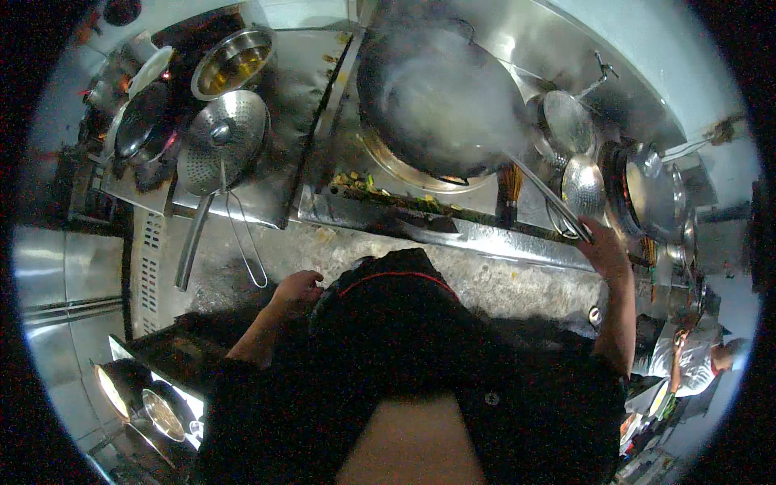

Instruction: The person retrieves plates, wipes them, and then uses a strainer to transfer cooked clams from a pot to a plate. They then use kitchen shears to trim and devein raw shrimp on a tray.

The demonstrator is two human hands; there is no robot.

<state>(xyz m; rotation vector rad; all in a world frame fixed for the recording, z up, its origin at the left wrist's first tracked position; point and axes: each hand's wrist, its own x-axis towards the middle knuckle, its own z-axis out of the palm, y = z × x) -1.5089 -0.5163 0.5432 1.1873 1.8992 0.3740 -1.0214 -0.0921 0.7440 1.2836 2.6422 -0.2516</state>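
My right hand (603, 245) is closed around the metal handle of a long-handled ladle or wok spatula (548, 194); its head lies in steam at the right side of a large wok (394, 130). The wok sits on a burner ring and steam hides most of its contents. My left hand (300, 288) is beside my body, fingers loosely curled, with nothing visible in it. Left of the wok, a perforated metal strainer (203, 151) rests with handles jutting over the counter's front edge. Behind it stands a steel bowl (233, 63) with yellowish liquid, probably oil.
Food scraps (388, 194) line the stove's front channel. A bamboo wok brush (509, 185), a perforated ladle (583, 185) and stacked pans (652, 188) stand right of the wok. A faucet (605, 66) is behind. A co-worker (685, 364) is at far right; pans (163, 412) sit lower left.
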